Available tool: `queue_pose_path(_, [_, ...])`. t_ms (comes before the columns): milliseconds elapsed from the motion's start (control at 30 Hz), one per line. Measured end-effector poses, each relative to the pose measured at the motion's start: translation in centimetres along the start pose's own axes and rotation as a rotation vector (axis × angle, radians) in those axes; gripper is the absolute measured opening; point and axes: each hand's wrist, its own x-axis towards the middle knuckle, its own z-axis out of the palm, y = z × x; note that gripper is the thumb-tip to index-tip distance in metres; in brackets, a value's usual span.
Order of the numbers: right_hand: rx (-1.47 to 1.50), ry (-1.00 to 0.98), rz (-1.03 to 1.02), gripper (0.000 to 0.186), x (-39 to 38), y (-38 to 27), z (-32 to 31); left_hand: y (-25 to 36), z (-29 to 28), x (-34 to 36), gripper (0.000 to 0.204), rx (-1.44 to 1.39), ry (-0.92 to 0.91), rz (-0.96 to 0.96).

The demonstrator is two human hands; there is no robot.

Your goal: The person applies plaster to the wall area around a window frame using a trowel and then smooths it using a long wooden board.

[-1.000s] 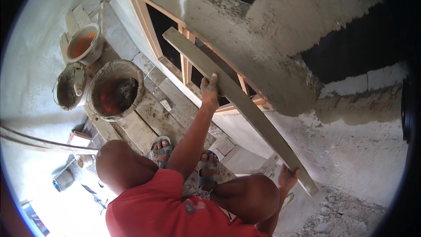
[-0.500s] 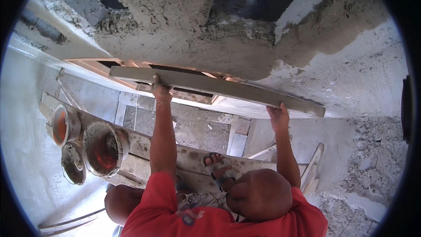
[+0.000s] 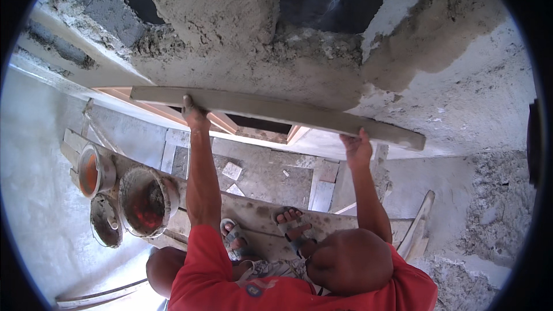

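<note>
Blocks [image 3: 106,14]: bare and grey at upper left, with no coat over them.
Buckets [image 3: 172,193]: three, crusted, grouped on the left part of the planks [image 3: 259,213]; the largest contains dark mix [image 3: 153,193].
Left hand [image 3: 196,116]: grasping the board near its left end, thumb upward.
Frame [image 3: 222,122]: pale wood, set in the wall, partly hidden by the board.
Board [image 3: 271,109]: long, grey, held along the wall, sloping slightly down to the right; whether it touches cannot be told.
Wall [image 3: 322,80]: fairly even just above the board, rougher higher up beside the dark opening [image 3: 368,6].
Right hand [image 3: 358,148]: gripping the board's lower edge, toward its right end.
Patch [image 3: 443,46]: darker, at upper right; coating seems partly done, with ragged edges and blocks left.
</note>
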Motion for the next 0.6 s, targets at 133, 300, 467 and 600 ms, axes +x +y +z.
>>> queue_pose_path(133, [-0.03, 0.068, -0.04, 0.036, -1.5, -3.5, 1.2, 1.7, 2.7, -2.8, 0.047, 0.035, 0.023, 0.055])
queue_pose_path(300, [-0.079, 0.076, -0.167, 0.036, -2.4, -11.0, 1.2, 3.2, 7.5, -8.0, 0.047, -0.011, 0.0, 0.101])
queue_pose_path(467, [-0.124, 0.056, -0.259, 0.037, -3.7, -12.8, 2.1, 3.4, 9.4, -9.7, 0.052, -0.014, 0.084, 0.042])
queue_pose_path(600, [-0.149, 0.038, -0.16, 0.041, -3.3, -7.1, 4.2, 4.3, 4.7, -4.7, 0.046, 0.061, 0.037, 0.092])
